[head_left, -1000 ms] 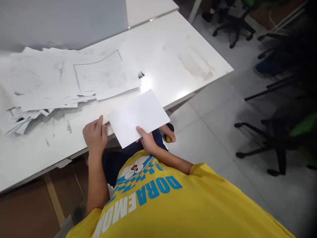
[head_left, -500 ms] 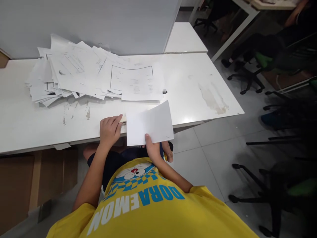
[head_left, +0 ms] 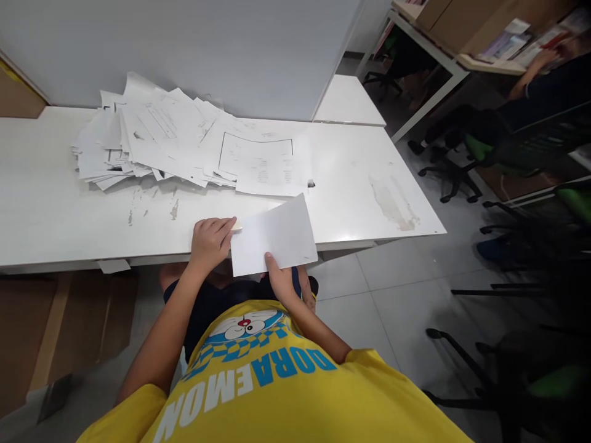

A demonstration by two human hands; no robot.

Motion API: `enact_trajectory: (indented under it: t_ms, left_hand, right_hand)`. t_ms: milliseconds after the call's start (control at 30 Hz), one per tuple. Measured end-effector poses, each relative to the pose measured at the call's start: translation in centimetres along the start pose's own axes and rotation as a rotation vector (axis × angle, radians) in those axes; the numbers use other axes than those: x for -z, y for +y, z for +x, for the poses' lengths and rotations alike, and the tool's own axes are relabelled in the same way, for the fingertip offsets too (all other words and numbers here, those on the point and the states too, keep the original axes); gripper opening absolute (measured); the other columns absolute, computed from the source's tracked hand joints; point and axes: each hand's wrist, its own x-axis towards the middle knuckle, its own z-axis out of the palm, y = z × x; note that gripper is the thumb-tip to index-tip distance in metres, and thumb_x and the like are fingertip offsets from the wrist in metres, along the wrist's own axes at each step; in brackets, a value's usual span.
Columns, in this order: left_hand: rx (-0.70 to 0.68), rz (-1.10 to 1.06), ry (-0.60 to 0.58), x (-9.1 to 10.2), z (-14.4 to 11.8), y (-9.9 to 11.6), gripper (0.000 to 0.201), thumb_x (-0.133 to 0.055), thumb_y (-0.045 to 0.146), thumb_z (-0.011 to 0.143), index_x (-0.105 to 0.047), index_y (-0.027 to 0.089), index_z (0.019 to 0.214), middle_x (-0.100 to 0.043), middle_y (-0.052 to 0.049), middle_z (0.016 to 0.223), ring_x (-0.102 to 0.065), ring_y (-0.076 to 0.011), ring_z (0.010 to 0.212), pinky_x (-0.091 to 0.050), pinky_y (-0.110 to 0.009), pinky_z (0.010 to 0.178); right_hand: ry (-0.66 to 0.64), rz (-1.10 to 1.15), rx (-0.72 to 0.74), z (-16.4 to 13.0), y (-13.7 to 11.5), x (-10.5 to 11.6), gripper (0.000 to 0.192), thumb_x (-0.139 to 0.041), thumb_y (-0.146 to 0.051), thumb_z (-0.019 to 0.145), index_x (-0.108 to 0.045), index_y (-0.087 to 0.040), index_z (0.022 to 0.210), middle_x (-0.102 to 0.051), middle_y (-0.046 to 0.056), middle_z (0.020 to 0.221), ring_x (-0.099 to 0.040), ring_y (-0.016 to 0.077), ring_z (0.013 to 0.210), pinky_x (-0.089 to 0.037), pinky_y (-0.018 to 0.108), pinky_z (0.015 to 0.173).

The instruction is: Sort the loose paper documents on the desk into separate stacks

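Note:
My right hand [head_left: 279, 277] grips a blank white sheet of paper [head_left: 277, 237] by its lower edge, thumb on top and fingers beneath. It is possibly folded; its layers cannot be told. The sheet is held slightly tilted over my lap and the table's front edge. My left hand [head_left: 211, 243] is closed at the sheet's left edge. A small, flat cream-coloured piece [head_left: 237, 227] sticks out from its fingertips against that edge; most of it is hidden by the fingers. Beyond my hands lies a spread pile of printed papers [head_left: 161, 135] on the white table [head_left: 157, 237].
A grey partition [head_left: 184, 49] rises behind the pile. Cardboard boxes [head_left: 78, 326] stand under the table at left. To the right are office chairs [head_left: 455, 175] and a seated person [head_left: 545, 92] at another desk [head_left: 489, 64]. Dried stains [head_left: 392, 203] mark the tabletop's right end.
The view has shifted slightly. The white sheet has tilted a little and come closer to my left hand, and the cream piece now meets its left edge. Both hands keep their hold.

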Motion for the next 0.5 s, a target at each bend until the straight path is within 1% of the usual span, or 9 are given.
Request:
enact_trajectory:
  t_ms: [67,167,200,267,333,400,433,500]
  left_hand:
    - [-0.018,-0.009,-0.059,0.3,-0.1,-0.2,0.039,-0.041,0.027,0.100,-0.064,0.025,0.132,-0.071,-0.007,0.124,-0.063,-0.0229,0.107,-0.040,-0.041,0.091]
    - [-0.051,-0.011,-0.118,0.7,-0.2,-0.6,0.040,-0.040,0.024,0.100,-0.063,0.025,0.132,-0.071,-0.007,0.126,-0.064,-0.0221,0.108,-0.041,-0.040,0.089]
    - [-0.057,-0.005,-0.125,0.8,-0.2,-0.7,0.040,-0.040,0.023,0.100,-0.063,0.025,0.132,-0.071,-0.007,0.126,-0.064,-0.0220,0.109,-0.041,-0.040,0.089]
    - [-0.065,0.009,-0.131,0.8,-0.3,-0.8,0.040,-0.040,0.022,0.099,-0.063,0.025,0.132,-0.071,-0.007,0.125,-0.065,-0.0218,0.110,-0.042,-0.039,0.088]
    - [-0.072,0.019,-0.116,0.7,-0.3,-0.8,0.040,-0.039,0.021,0.100,-0.063,0.025,0.132,-0.071,-0.008,0.126,-0.065,-0.0215,0.111,-0.042,-0.039,0.088]
    - [-0.079,0.028,-0.077,0.5,-0.4,-0.9,0.040,-0.040,0.022,0.100,-0.062,0.025,0.134,-0.070,-0.008,0.127,-0.064,-0.0219,0.114,-0.043,-0.039,0.090]
    - [-0.080,0.033,-0.048,0.4,-0.5,-0.9,0.041,-0.040,0.023,0.100,-0.062,0.025,0.134,-0.070,-0.008,0.128,-0.064,-0.0223,0.117,-0.043,-0.039,0.091]
    - [-0.089,0.047,0.007,0.2,-0.7,-1.0,0.041,-0.042,0.024,0.100,-0.060,0.024,0.136,-0.069,-0.008,0.130,-0.061,-0.0232,0.122,-0.043,-0.039,0.095]
  right_hand:
    - [0.040,0.048,0.012,0.2,0.2,-0.1,0.051,-0.066,-0.062,0.077,-0.061,-0.019,0.104,-0.069,0.005,0.081,-0.063,0.0198,0.066,-0.058,0.035,0.061]
    - [0.093,0.080,0.043,0.4,0.7,0.0,0.054,-0.069,-0.058,0.075,-0.062,-0.017,0.110,-0.072,0.010,0.100,-0.068,0.0247,0.093,-0.060,0.039,0.080]
    - [0.101,0.083,0.048,0.5,0.9,-0.1,0.055,-0.069,-0.057,0.075,-0.063,-0.017,0.112,-0.072,0.010,0.103,-0.067,0.0260,0.099,-0.060,0.041,0.085]
    - [0.120,0.087,0.054,0.6,1.2,-0.2,0.057,-0.069,-0.056,0.074,-0.063,-0.016,0.115,-0.072,0.011,0.104,-0.066,0.0276,0.105,-0.058,0.044,0.090]
    - [0.129,0.099,0.059,0.6,1.2,-0.5,0.060,-0.070,-0.057,0.073,-0.063,-0.016,0.117,-0.073,0.011,0.103,-0.066,0.0286,0.104,-0.057,0.047,0.091]
    - [0.123,0.107,0.084,0.6,0.6,-0.7,0.061,-0.070,-0.057,0.073,-0.064,-0.015,0.117,-0.073,0.011,0.102,-0.066,0.0292,0.103,-0.057,0.048,0.093]
    - [0.118,0.099,0.114,0.7,0.0,-0.8,0.060,-0.069,-0.057,0.074,-0.064,-0.015,0.117,-0.073,0.012,0.103,-0.066,0.0296,0.104,-0.056,0.048,0.095]
    - [0.127,0.039,0.219,0.9,-1.8,-0.5,0.057,-0.066,-0.057,0.079,-0.065,-0.015,0.117,-0.072,0.014,0.107,-0.064,0.0308,0.112,-0.051,0.050,0.102]
